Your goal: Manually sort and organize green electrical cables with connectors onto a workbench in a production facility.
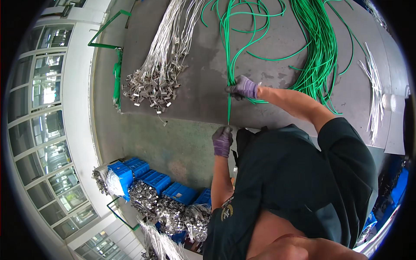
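Observation:
Several thin green cables (228, 47) run down the grey table toward me in a narrow bunch. My right hand (243, 87), in a purple glove with dark fingertips, is closed round this bunch near the table's front edge. Below it, just off the edge, my left hand (222, 139) in a matching glove pinches the lower ends of the same cables, which look straight between both hands. Farther up, their other ends spread in loose loops. A thick bundle of similar green cables (318, 52) lies to the right of my right hand.
On the table's (203, 93) left lies a bundle of white wires (173, 39) with metal connectors (156, 86). White strips (373, 91) lie at the right. Blue crates (155, 180) and heaps of metal-ended parts (169, 212) stand lower left. A green metal frame (106, 30) adjoins the table.

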Demonstrator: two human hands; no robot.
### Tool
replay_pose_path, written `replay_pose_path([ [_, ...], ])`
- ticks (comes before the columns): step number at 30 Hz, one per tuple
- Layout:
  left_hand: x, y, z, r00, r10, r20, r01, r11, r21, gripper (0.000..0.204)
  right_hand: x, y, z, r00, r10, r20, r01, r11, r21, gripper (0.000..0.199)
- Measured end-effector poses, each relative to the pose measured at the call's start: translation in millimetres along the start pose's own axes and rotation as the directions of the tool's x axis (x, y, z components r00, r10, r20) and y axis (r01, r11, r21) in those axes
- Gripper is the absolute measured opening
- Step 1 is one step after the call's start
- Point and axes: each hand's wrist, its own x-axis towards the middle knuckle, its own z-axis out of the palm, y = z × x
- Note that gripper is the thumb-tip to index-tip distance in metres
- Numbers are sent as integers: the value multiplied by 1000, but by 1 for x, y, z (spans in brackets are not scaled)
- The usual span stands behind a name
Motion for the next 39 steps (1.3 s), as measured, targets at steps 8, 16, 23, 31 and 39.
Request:
replay_pose_path([
  [8, -1, -25, -13, 984, 178, 3, -178, 984, 16, 19, 37, -73, -54, 969, -154, -195, 144, 988, -64, 39],
  [16, -10, -10, -20, 999, 37, 33, -39, 996, 78, 21, 5, -19, 15, 997, -68, -36, 60, 980, -188, 36],
  [23, -29, -22, -25, 956, 294, 4, -291, 946, 143, 28, 24, -160, -55, 939, -265, -220, 257, 964, -66, 40],
  [31, -9, -27, -22, 991, -87, -105, 108, 971, 213, 19, 43, 19, 4, 999, 25, -41, -27, 999, -46, 27],
  [39, -31, -6, -40, 877, 480, -16, -474, 871, 130, 21, 14, -150, -43, 937, -289, -197, 279, 957, -77, 38],
])
